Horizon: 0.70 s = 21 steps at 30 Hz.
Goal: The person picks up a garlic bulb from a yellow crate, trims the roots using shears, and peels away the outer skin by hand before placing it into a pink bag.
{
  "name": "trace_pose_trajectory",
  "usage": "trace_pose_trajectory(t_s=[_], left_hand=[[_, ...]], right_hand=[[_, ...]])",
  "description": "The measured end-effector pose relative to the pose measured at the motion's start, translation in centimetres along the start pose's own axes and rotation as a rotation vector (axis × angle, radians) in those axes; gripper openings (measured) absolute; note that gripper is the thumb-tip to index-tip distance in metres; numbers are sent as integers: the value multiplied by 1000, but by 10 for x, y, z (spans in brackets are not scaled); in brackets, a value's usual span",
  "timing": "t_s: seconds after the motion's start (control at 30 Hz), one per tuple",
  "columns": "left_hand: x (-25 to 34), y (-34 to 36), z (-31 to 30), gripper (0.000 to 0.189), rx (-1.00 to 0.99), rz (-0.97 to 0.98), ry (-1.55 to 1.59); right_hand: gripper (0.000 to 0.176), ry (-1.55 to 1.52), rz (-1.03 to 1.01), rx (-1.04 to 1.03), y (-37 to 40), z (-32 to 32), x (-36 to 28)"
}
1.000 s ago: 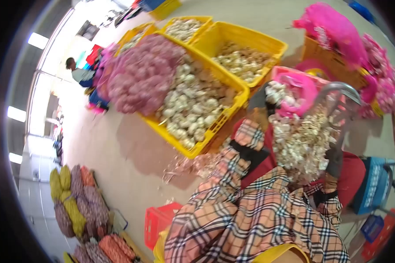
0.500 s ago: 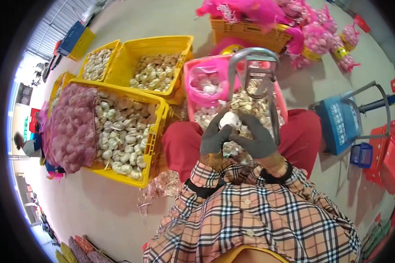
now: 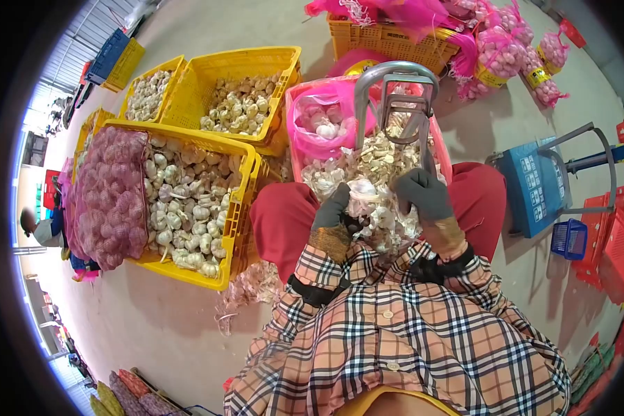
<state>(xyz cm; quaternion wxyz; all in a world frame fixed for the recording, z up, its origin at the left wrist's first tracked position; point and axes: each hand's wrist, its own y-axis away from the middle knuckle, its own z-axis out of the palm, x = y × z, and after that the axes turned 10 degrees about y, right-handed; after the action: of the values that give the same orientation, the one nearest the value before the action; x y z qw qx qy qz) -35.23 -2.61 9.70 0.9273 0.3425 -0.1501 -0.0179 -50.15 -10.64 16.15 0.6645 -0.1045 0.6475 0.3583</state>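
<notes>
A pink crate (image 3: pixel 442 149) heaped with garlic bulbs and loose skins rests on my red-trousered lap. A grey metal frame (image 3: pixel 395 73) stands up from the crate. Both my hands wear dark grey gloves. My left hand (image 3: pixel 331 215) is at the near edge of the heap, its fingers curled around a white garlic bulb (image 3: pixel 362 188). My right hand (image 3: pixel 423 196) is a little apart to the right, beside the frame's leg, fingers bent over the heap; what it holds is hidden. A pink mesh bag (image 3: pixel 312 135) with a few bulbs lies in the crate's far left corner.
Yellow crates (image 3: pixel 239 201) of garlic stand on the floor to my left, one under a purple mesh sack (image 3: pixel 107 197). An orange crate (image 3: pixel 395 41) with filled pink net bags stands ahead. A blue stool (image 3: pixel 534 187) and red baskets (image 3: pixel 617 256) are on the right. Another person (image 3: pixel 36 231) sits far left.
One second ago I was turned left toward the yellow crates. Half a second ago both hands gripped one bulb together. Now the right hand has drawn away to the right.
</notes>
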Motion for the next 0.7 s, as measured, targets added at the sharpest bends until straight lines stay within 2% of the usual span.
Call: trace_pose_trajectory(t_s=[0.03,0.07,0.1,0.17,0.2,0.3,0.33,0.37,0.43,0.5,0.53,0.57,0.6,0.63,0.7], left_hand=[[-2,1,0,35,4,-2,2],[-4,1,1,37,-7,22,-18],[-5,0,3,38,-22,46,-40],[-4,2,4,36,-43,65,-112],[-3,4,3,34,-60,91,-183],[-5,10,-3,32,-45,106,-233],[-8,7,-6,34,-70,57,-200],[-9,5,-8,36,-99,7,-168],[-12,2,-11,38,-22,3,-232],[-13,-8,-24,35,-162,-307,161],[-17,-8,-24,38,-89,-283,227],[-16,-8,-26,37,-134,-302,284],[-14,-8,-27,37,-180,-319,341],[-13,-6,-25,37,-181,-314,341],[-13,-5,-22,35,-116,-203,294]], right_hand=[[11,178,-35,232,-2,2,-3],[21,641,-491,210,-15,-3,19],[21,643,-489,214,-17,-9,39],[33,543,43,156,-18,11,38],[43,532,160,131,-17,14,35],[33,648,95,36,-14,10,28],[24,654,-393,122,-16,2,59],[24,653,-392,124,-19,2,68],[30,1288,-518,119,-21,-3,83],[29,1312,-554,117,-22,-9,97],[28,1327,-591,120,-22,-9,99],[27,1340,-631,124,-22,-9,101],[24,1408,-474,58,-20,-12,101],[24,1407,-479,55,-19,-12,97],[19,1330,-345,34,-20,-11,90]])
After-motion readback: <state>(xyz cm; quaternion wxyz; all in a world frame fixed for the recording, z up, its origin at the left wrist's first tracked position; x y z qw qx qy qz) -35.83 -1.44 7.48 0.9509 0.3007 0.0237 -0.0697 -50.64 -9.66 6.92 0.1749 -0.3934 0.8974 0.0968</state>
